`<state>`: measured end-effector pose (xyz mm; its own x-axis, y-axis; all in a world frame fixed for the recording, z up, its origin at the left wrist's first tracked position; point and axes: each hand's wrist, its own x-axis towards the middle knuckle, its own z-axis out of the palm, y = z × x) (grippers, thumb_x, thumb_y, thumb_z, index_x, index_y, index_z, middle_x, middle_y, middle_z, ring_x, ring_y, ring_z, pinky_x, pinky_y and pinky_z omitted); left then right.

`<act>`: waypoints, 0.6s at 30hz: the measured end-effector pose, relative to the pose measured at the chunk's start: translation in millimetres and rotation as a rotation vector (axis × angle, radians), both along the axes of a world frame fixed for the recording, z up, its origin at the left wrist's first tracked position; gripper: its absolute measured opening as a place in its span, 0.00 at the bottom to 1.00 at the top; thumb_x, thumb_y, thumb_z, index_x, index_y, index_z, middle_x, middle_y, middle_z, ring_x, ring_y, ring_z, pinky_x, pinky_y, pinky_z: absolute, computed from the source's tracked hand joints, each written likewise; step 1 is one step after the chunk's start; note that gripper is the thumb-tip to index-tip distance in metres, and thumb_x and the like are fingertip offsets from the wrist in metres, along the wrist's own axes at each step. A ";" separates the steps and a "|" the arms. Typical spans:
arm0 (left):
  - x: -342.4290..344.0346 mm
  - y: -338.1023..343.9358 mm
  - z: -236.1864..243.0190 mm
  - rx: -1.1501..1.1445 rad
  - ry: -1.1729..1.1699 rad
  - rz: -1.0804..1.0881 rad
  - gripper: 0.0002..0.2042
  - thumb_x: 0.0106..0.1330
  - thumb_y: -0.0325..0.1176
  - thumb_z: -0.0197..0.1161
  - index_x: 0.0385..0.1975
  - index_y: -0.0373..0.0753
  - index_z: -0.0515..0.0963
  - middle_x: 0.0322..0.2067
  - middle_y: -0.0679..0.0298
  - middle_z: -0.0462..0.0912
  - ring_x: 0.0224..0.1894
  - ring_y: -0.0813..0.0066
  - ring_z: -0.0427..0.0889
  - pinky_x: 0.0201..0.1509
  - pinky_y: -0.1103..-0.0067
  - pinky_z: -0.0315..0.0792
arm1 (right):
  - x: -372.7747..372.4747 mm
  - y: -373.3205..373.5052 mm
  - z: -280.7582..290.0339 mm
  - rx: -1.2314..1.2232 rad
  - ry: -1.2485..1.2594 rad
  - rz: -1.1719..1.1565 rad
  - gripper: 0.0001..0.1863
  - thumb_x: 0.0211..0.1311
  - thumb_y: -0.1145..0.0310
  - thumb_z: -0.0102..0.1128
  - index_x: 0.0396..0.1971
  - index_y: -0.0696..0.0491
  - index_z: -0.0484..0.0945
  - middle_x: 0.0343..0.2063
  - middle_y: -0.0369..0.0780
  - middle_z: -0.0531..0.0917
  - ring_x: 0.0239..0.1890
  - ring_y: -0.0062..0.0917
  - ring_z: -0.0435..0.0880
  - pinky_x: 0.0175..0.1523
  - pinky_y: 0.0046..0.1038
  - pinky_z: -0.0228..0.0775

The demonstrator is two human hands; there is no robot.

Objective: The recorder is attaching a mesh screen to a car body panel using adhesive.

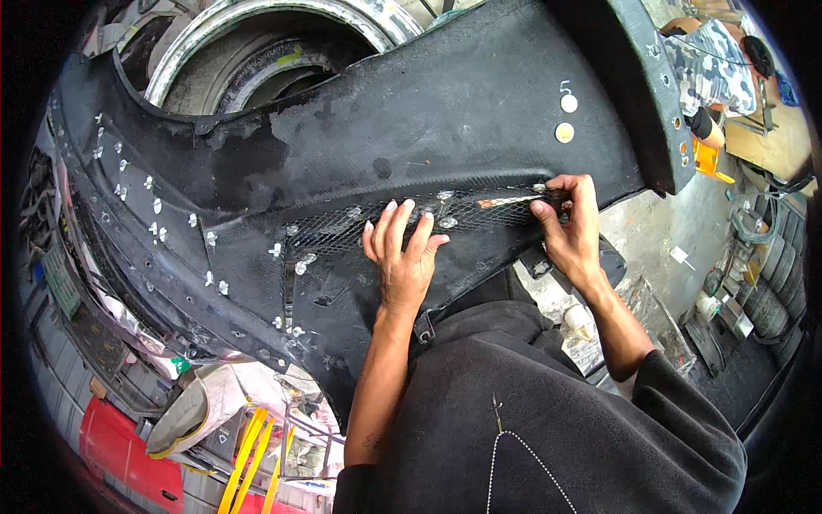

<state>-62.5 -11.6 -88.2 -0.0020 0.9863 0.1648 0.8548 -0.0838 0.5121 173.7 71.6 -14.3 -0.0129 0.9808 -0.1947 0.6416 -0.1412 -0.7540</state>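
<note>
Hands [406,267] – apart | black mesh [503,216] – beneath left, reaching right

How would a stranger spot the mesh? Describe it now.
Start at the big black panel. Across it runs the mesh, a long dark strip, with the left hand over its middle and the right hand at its right end. Its lattice openings set it apart from the panel's solid surface.

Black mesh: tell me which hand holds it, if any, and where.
The right hand curls at the right end of the mesh; whether it has a grip there cannot be told. The left hand rests near the middle, holding nothing.
</note>
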 end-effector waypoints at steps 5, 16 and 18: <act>1.5 -0.7 1.3 -0.023 0.000 0.003 0.20 0.64 0.49 0.66 0.54 0.51 0.77 0.61 0.62 0.74 0.66 0.59 0.69 0.72 0.57 0.50 | 1.2 -1.8 -6.3 -0.008 -0.009 -0.055 0.18 0.55 0.77 0.69 0.45 0.57 0.74 0.36 0.41 0.71 0.34 0.28 0.72 0.43 0.28 0.67; 0.9 0.3 7.9 -0.108 0.144 -0.055 0.19 0.68 0.48 0.62 0.57 0.56 0.80 0.62 0.62 0.72 0.68 0.59 0.64 0.72 0.55 0.48 | 19.3 9.7 9.5 -0.171 -0.058 0.000 0.25 0.54 0.71 0.73 0.52 0.55 0.74 0.43 0.42 0.73 0.41 0.29 0.76 0.49 0.29 0.72; 0.8 3.5 8.1 -0.096 0.149 -0.065 0.18 0.69 0.48 0.61 0.57 0.55 0.80 0.62 0.61 0.72 0.68 0.59 0.65 0.72 0.54 0.49 | 36.8 7.6 1.4 -0.260 0.109 -0.061 0.23 0.55 0.75 0.72 0.51 0.55 0.75 0.37 0.36 0.75 0.36 0.19 0.75 0.44 0.22 0.72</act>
<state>-61.8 -8.1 -80.1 0.0795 0.9948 0.0640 0.9163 -0.0982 0.3882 210.4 79.2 -13.0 0.0100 0.8979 -0.4401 0.5428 -0.3745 -0.7518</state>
